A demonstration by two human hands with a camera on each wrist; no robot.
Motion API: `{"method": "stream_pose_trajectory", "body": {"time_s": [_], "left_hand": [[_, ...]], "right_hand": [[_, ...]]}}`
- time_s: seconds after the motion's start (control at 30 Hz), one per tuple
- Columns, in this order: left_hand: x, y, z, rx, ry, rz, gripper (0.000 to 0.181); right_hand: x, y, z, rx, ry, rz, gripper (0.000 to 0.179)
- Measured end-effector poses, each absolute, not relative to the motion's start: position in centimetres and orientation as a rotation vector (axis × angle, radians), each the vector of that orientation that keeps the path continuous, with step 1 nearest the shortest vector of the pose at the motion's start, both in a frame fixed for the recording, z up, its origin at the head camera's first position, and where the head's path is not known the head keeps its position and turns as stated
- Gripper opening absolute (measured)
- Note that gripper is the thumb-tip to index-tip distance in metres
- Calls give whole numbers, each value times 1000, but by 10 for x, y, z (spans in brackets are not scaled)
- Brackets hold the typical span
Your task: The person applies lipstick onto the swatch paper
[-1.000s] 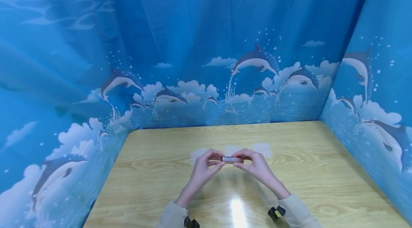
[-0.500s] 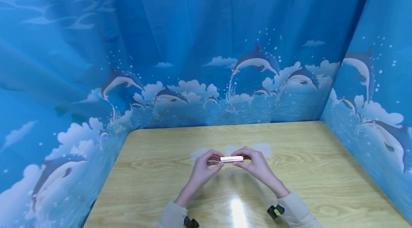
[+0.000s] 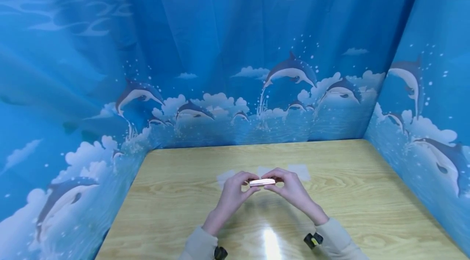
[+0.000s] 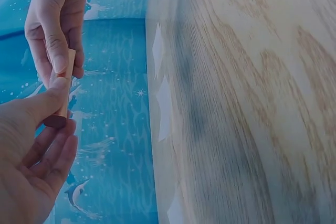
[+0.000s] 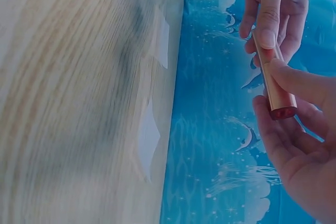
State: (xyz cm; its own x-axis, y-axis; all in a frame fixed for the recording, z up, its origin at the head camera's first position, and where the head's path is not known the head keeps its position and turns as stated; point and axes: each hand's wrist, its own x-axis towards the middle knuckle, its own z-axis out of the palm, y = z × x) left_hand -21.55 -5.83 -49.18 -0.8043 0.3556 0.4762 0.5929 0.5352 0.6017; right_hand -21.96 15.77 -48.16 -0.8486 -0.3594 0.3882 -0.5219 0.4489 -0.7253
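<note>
Between both hands, above the table, is a slim rose-gold lipstick tube (image 3: pixel 262 182), lying roughly level across the head view and shining white on its upper face. The left hand (image 3: pixel 233 194) pinches its left end between thumb and fingers. At the other end, the right hand (image 3: pixel 290 190) pinches it the same way. In the left wrist view the tube (image 4: pixel 66 97) shows a dark red-brown end cap by the left fingers. The right wrist view shows the tube (image 5: pixel 279 97) with a glossy red end beside the right thumb; fingertips hide parts of its sides.
Below the hands is a wood-grain table (image 3: pixel 176 194), with a bright light reflection near the front. Several whitish patches (image 3: pixel 299 172) lie on it just beyond the hands. Blue dolphin-print curtains (image 3: pixel 220 68) stand around its back and sides.
The tube has turned between the fingers, from a silvery look with a visible band to a bright white shine. Both hands keep hold of it and have shifted only slightly.
</note>
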Motion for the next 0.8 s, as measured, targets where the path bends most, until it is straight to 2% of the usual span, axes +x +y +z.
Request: {"method": "stream_pose_trajectory", "body": {"time_s": [0.27,0.8], "left_hand": [[-214,-56,-490,-799,-2502,-895,23],[-218,-56,-490,-827,-2488,-848,22]], "right_hand": [[-218,156,-480,824,-2561,1131,25],[-218,155,-478,840,-2541,991,22]]}}
